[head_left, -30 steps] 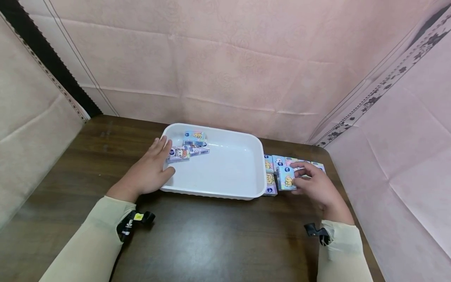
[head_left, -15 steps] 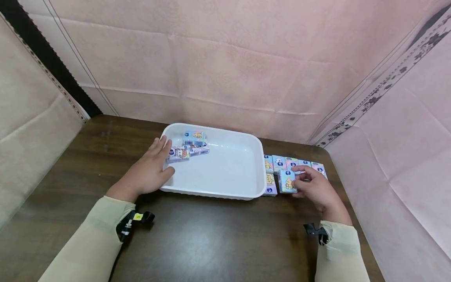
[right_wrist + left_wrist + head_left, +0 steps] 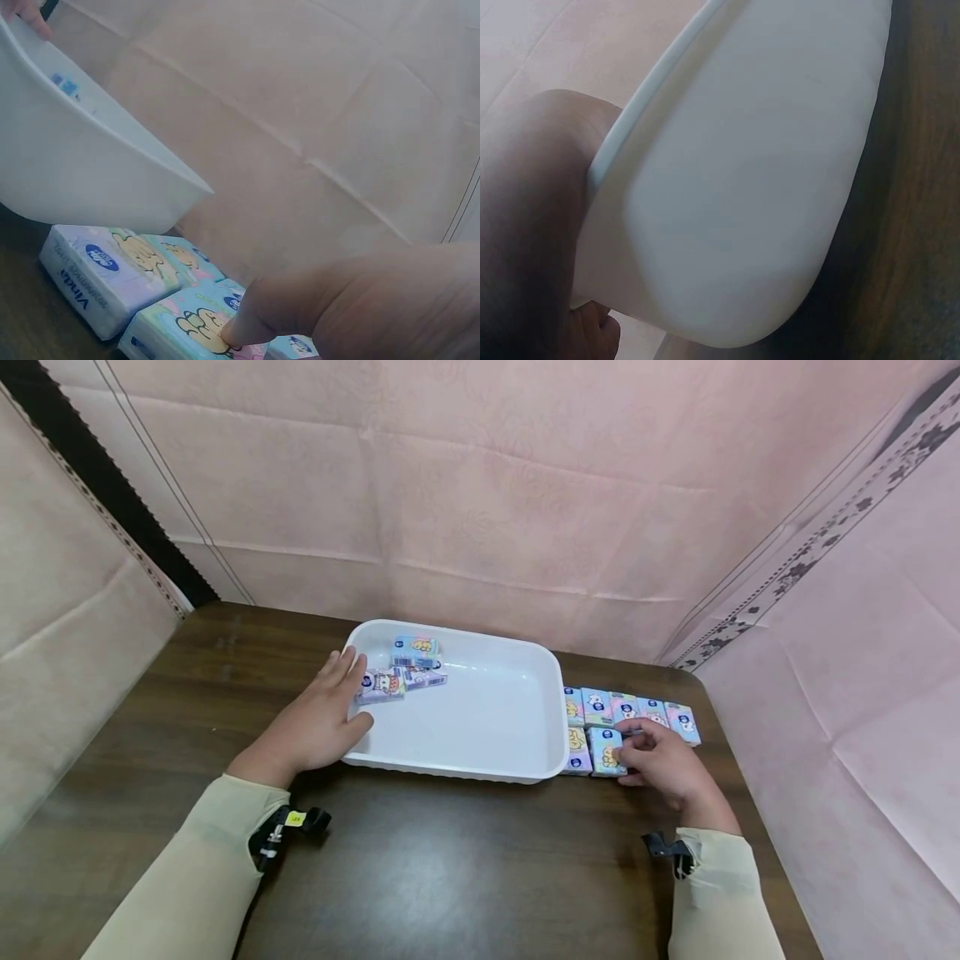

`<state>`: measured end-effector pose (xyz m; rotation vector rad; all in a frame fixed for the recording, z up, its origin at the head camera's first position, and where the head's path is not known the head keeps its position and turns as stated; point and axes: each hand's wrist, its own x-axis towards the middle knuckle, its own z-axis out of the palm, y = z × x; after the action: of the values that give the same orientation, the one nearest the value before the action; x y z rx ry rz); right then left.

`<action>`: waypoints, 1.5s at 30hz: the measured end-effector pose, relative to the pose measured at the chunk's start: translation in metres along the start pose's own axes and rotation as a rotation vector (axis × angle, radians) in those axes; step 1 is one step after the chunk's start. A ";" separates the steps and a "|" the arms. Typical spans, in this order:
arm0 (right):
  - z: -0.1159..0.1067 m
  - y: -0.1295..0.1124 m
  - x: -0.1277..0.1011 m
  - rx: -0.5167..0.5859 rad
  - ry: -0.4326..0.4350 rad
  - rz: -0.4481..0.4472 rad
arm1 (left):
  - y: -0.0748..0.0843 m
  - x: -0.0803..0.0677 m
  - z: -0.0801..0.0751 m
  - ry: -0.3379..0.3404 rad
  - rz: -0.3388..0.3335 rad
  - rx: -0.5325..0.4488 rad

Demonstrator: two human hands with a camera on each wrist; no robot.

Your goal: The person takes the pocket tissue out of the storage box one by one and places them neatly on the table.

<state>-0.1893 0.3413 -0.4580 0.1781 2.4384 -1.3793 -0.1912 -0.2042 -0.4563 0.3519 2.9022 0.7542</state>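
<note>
Over the last second the right hand (image 3: 663, 764) has come down toward the table, and the tissue pack (image 3: 604, 752) it held raised now lies flat in the near row, just right of another pack (image 3: 577, 752) that sits against the white tray (image 3: 525, 760). Seen from the head camera, this pack lies at about 4 o'clock from the tray's centre, with a far row of five packs (image 3: 633, 708) just behind it at 3 o'clock. The right fingers (image 3: 247, 326) are curled onto the pack's top and side, pinching or pressing it; the right wrist view shows a fingertip on its printed face. The left hand (image 3: 318, 722) rests on the tray's left rim at 9 o'clock, fingers relaxed and spread over the edge, thumb against the outer wall. Three packs (image 3: 401, 670) lie loose in the tray's far left corner, at 11 o'clock. To grip this pack well, it seems best to pinch across its short sides and lift straight up, so the neighbours touching it are not dragged out of line.
</note>
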 end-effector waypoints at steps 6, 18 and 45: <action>0.004 0.004 0.003 0.001 0.004 0.020 | -0.001 0.001 0.001 0.001 0.000 0.001; 0.007 0.003 0.004 -0.014 0.014 0.020 | -0.006 0.003 0.005 0.024 0.031 -0.021; 0.006 0.011 0.010 0.006 0.012 0.031 | 0.000 0.000 -0.001 -0.008 0.019 -0.003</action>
<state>-0.1948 0.3415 -0.4732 0.2259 2.4306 -1.3767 -0.1911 -0.2049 -0.4549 0.3825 2.8940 0.7575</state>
